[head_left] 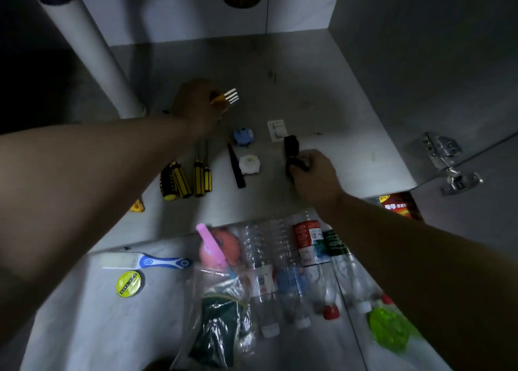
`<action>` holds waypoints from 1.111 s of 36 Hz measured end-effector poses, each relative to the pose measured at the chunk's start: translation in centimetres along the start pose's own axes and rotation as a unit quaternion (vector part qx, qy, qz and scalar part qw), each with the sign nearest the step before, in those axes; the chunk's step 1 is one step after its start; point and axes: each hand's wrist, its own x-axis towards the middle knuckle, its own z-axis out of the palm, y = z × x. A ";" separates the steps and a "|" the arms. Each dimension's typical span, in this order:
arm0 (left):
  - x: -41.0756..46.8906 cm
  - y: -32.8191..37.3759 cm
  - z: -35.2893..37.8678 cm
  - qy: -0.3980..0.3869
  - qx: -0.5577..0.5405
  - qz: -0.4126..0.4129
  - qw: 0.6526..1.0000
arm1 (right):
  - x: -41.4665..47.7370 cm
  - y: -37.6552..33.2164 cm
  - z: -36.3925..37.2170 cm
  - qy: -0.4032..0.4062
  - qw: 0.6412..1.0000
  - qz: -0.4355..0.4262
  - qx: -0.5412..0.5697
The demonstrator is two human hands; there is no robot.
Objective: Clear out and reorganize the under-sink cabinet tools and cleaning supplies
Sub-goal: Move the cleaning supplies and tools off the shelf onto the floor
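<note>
My left hand [196,104] reaches deep into the cabinet and grips an orange-handled tool with several short metal bits [231,96], held above the cabinet floor [322,96]. My right hand [314,171] grips a black object [291,153] that rests on the floor. Between my arms lie several yellow-and-black screwdrivers [185,178], a black tool [236,166], a blue fitting [243,136] and a white plastic nut [249,164].
A white drain pipe [92,51] rises at the left. A hinge [445,157] sits at the right. Outside the cabinet lie several plastic bottles [294,267], a pink sprayer [213,247], a bagged green scourer [218,323], a brush [145,261], a yellow tape roll [129,283].
</note>
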 end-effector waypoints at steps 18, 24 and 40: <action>-22.1 -3.1 -3.8 0.075 -0.427 -0.228 0.872 | -15.2 -9.5 1.8 -0.119 0.984 -0.089 0.100; -28.7 -7.8 -2.0 0.079 -0.437 -0.315 0.839 | -19.1 -8.5 8.6 -0.273 0.961 -0.037 0.035; -37.7 -15.8 5.5 0.099 -0.487 -0.547 0.674 | -22.4 -1.8 22.9 -0.243 0.943 0.117 -0.195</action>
